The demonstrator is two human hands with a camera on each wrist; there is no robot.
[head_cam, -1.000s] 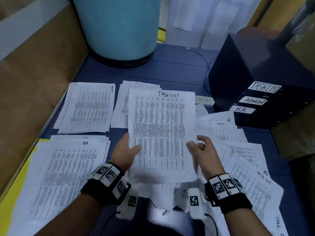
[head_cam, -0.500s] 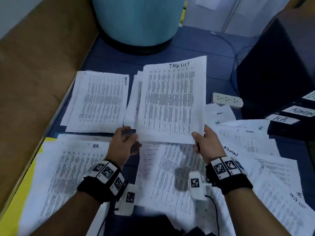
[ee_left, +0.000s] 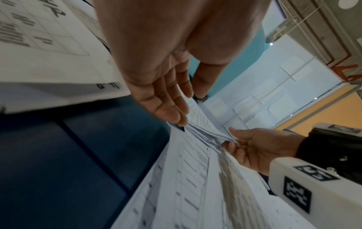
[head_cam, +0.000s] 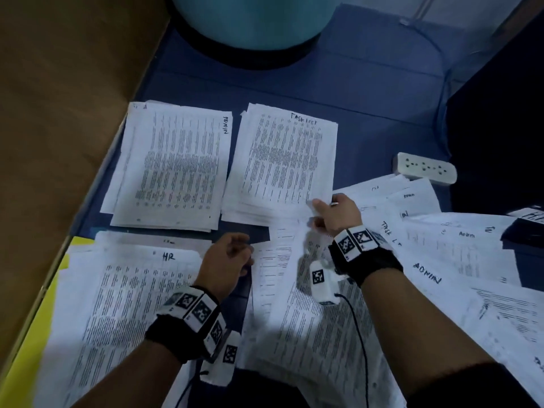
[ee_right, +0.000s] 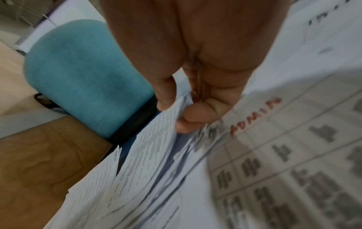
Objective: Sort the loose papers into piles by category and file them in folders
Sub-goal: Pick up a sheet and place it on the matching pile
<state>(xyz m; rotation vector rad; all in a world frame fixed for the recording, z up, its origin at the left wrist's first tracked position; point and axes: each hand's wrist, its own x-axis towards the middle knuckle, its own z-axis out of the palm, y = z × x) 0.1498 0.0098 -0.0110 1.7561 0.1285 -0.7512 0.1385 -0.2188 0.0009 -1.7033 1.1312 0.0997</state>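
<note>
Three sorted piles lie on the blue surface: an ADMIN pile (head_cam: 170,166), a TASK LIST pile (head_cam: 282,163) and an HR pile (head_cam: 132,304). The top task list sheet (head_cam: 290,154) lies flat on its pile. My right hand (head_cam: 316,213) pinches that sheet's near right corner between thumb and fingers, as the right wrist view shows (ee_right: 176,111). Off the paper, my left hand (head_cam: 241,251) hovers near the pile's front edge, its fingers relaxed and empty (ee_left: 170,99). Loose unsorted papers (head_cam: 441,245) spread to the right and under my forearms.
A turquoise drum (head_cam: 250,22) stands at the back. A white power strip (head_cam: 425,167) lies right of the piles, beside a black box (head_cam: 500,128). A brown panel (head_cam: 59,113) bounds the left side. A yellow folder (head_cam: 35,319) shows under the HR pile.
The task list sheet, held up in both hands a second ago, now lies on the TASK LIST pile. My left hand has let go and drawn back; the right still pinches the corner.
</note>
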